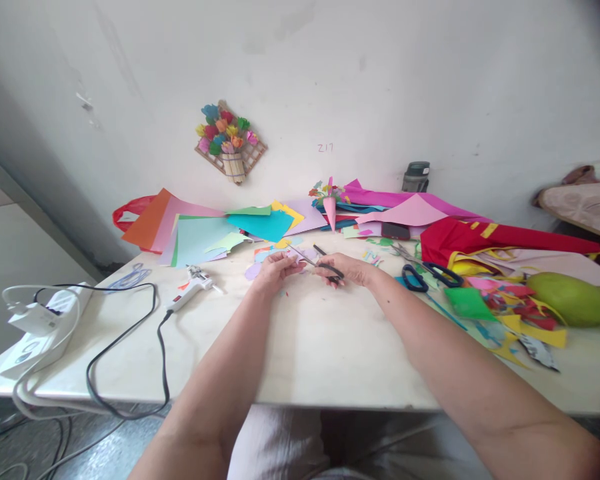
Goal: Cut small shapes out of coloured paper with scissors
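Both of my hands meet over the middle of the table. In my right hand (349,267) is a pair of scissors (333,271) with dark handles, the blades pointing left toward my other hand. My left hand (278,272) is closed in a pinch on a small piece of lilac paper (296,257), close to the scissor blades; my fingers partly cover it. Small cut scraps in lilac, orange and blue lie beneath and behind my left hand. A second pair of scissors (424,272) with dark blue handles rests right of my right hand.
A white glue gun (193,293) lies at left, its black cord running past a power strip (47,330). Coloured sheets (200,233) spread along the back beside a pink paper cone of flowers (330,210). Red fabric (480,239), paper scraps and a green fruit (563,299) crowd the right.
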`<state>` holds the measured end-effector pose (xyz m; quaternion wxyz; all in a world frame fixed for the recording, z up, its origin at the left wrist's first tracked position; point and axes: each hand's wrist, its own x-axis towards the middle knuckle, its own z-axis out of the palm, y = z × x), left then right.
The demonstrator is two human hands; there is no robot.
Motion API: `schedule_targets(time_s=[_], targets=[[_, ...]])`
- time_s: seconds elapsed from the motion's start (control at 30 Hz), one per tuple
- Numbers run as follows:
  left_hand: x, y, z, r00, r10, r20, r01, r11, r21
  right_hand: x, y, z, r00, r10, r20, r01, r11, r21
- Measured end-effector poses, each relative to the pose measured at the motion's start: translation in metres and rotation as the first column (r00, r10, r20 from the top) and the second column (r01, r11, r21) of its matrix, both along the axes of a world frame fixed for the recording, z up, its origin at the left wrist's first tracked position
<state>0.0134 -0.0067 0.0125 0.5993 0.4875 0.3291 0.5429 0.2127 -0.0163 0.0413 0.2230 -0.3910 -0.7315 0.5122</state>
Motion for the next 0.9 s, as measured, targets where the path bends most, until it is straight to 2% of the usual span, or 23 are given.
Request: schedule_targets(time_s=[0.57,0.9], targets=[[-0.0004,0.002,-0.0017,0.999,-0.011,0.04,0.01,1.0,0.021,-0.002,0.0014,-0.0023,1.0,0.008,0.018,-0.009,1.0,0.024],[-0.0008,0.0028,-0.003,0.999,-0.007,0.05,0.006,1.0,0.024,-0.0044,-0.0017,-0.0007,1.0,-0.012,0.003,0.012,1.0,-0.009]])
